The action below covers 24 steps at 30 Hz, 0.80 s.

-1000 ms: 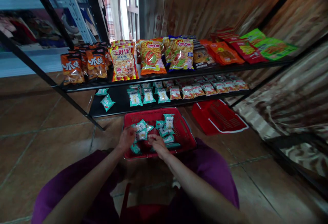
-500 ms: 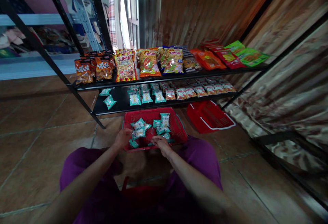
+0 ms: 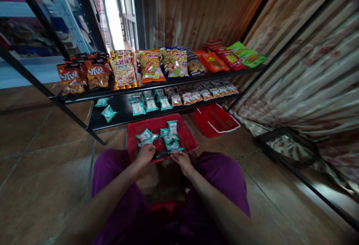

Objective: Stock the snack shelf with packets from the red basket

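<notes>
A red basket [image 3: 189,137] stands on the floor before my knees, with several small teal snack packets [image 3: 169,139] inside in two loose groups. My left hand [image 3: 146,153] reaches over its near left part, fingers bent together against the packets there; whatever they grip is hidden. At the near rim, my right hand [image 3: 181,160] has its fingers loosely stretched, tips touching or close to a teal packet [image 3: 177,150] lying along the near wall. Beyond the basket, the lower shelf [image 3: 119,114] bears rows of teal packets [image 3: 138,106] and two loose ones at its left end.
Bigger snack bags [image 3: 151,66] line the upper shelf. Brownish-red packets [image 3: 191,96] fill the lower shelf's right side. A second red basket [image 3: 214,119] with a white handle sits on the floor to the right, near a patterned curtain [image 3: 304,61].
My left hand has moved from the basket's left rim inward over the packets. My right hand has drawn back slightly to the near right rim. The view has shifted.
</notes>
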### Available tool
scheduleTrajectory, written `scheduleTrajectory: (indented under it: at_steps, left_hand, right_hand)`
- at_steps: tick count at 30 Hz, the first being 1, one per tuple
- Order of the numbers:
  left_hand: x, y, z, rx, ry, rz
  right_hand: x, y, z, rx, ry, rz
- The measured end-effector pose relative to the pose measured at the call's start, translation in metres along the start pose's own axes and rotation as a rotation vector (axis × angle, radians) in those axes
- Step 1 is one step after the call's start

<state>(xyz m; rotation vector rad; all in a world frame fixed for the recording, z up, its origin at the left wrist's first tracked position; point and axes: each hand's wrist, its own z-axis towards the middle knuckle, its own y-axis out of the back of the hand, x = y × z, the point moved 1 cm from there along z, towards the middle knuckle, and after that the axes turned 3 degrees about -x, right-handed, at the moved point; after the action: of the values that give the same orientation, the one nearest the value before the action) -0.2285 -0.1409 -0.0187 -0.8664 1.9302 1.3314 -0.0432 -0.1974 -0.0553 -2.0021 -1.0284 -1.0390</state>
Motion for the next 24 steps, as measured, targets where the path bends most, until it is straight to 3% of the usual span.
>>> scheduleTrajectory:
  at_steps: [3,6,13,17,21,24]
  left_hand:
    - [0.000,-0.005,-0.005,-0.005,0.003,-0.027]
    - [0.006,0.001,-0.011,-0.029,0.020,-0.046]
    - [0.029,0.049,-0.024,-0.098,0.092,-0.038]
    - [0.043,0.071,-0.038,-0.110,0.107,-0.031]
    - [0.055,0.084,-0.053,-0.118,0.109,-0.040]
    - [0.059,0.090,-0.061,-0.121,0.104,-0.058]
  right_hand:
    - [-0.002,-0.018,0.005,0.039,0.009,0.004]
    - [-0.005,-0.044,0.009,0.093,0.010,-0.001]
    - [-0.005,-0.097,0.012,0.216,0.002,0.010]
    - [-0.019,-0.121,0.006,0.235,-0.002,0.023]
    - [-0.041,-0.129,-0.012,0.256,-0.025,-0.014]
    - [-0.050,-0.115,-0.023,0.259,-0.039,-0.061]
